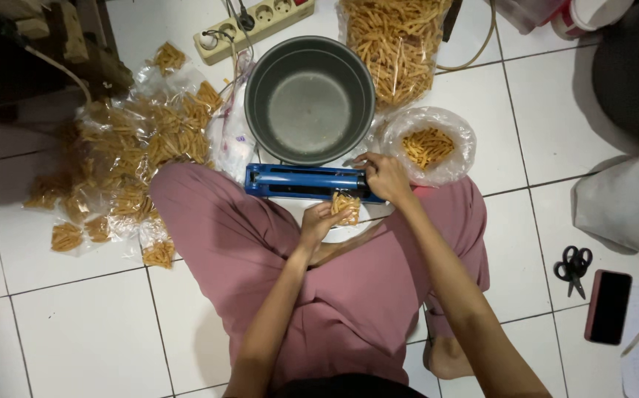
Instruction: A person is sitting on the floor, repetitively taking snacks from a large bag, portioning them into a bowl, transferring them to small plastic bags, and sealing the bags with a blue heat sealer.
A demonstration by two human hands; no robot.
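Hands [318,221] over white tiled floor [83,324]

The one camera sits on my head and looks almost straight down past my chest onto my crossed legs and the white tiled floor [76,324]. It is close enough that my forearms fill the lower middle, while the round grey metal pot [310,99] lies near the top edge, farthest from me.
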